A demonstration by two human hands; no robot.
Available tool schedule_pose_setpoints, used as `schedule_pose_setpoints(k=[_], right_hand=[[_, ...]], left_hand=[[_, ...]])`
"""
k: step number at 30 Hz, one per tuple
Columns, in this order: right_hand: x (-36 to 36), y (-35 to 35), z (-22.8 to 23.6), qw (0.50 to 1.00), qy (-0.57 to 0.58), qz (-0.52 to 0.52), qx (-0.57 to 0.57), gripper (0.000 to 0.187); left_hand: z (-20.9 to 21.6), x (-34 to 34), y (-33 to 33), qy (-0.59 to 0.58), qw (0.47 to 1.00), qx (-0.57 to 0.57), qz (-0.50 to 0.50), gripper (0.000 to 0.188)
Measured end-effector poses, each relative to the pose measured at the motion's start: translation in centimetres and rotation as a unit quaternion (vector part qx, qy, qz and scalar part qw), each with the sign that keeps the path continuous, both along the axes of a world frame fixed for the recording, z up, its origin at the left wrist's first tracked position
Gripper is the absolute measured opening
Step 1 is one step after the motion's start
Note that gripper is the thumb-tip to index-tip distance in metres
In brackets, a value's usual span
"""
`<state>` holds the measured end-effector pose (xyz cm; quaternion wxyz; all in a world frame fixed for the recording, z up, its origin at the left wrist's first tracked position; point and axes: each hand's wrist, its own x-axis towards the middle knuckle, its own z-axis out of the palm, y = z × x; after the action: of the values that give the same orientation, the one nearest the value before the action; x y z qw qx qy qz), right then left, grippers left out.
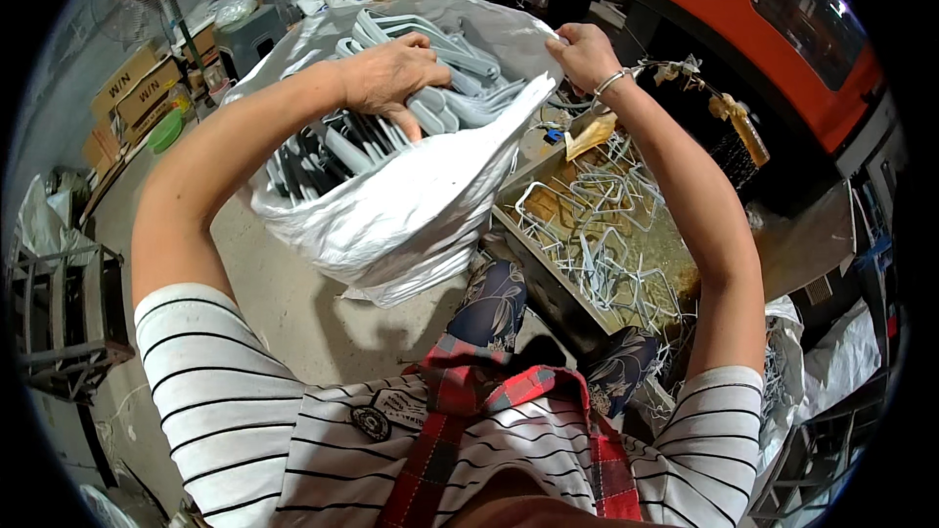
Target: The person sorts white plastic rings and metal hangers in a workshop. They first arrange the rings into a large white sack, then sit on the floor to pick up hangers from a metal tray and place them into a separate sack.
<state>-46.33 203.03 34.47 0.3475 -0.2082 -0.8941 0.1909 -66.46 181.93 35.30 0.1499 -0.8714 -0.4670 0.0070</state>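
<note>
- Our left hand (396, 80), half-open, fingers spread, rests on grey looped plastic pieces (432, 111) inside the white woven sack (391, 225).
- Our right hand (585, 56) pinches its rim (535, 96); best held taut.

grey looped pieces (474, 61) lie in an open white sack (391, 205).

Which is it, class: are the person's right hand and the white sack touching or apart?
Touching. The head view shows the right hand gripping the white sack at its upper rim, with no gap between them.
</note>
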Motion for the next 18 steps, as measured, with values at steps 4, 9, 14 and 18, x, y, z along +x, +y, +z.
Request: schedule_pose_setpoints(k=[4,9,14,18], right_hand=[[0.6,-2.6,2.2,0.991,-0.093,0.006,-0.094,0.019],[0.4,-3.6,3.0,0.981,-0.134,0.054,-0.127,0.013],[2.6,0.4,1.5,0.975,-0.057,0.078,-0.202,0.016],[9.9,2.0,2.3,0.978,-0.095,-0.014,-0.183,0.024]], left_hand=[[-0.5,1.5,-0.4,0.006,0.999,0.048,0.019,0.067],[-2.4,0.2,-0.6,-0.042,0.989,0.043,0.134,0.034],[-1.7,1.4,1.1,-0.017,0.992,0.018,0.125,0.036],[0.3,2.3,2.6,-0.007,0.997,0.032,0.077,0.054]])
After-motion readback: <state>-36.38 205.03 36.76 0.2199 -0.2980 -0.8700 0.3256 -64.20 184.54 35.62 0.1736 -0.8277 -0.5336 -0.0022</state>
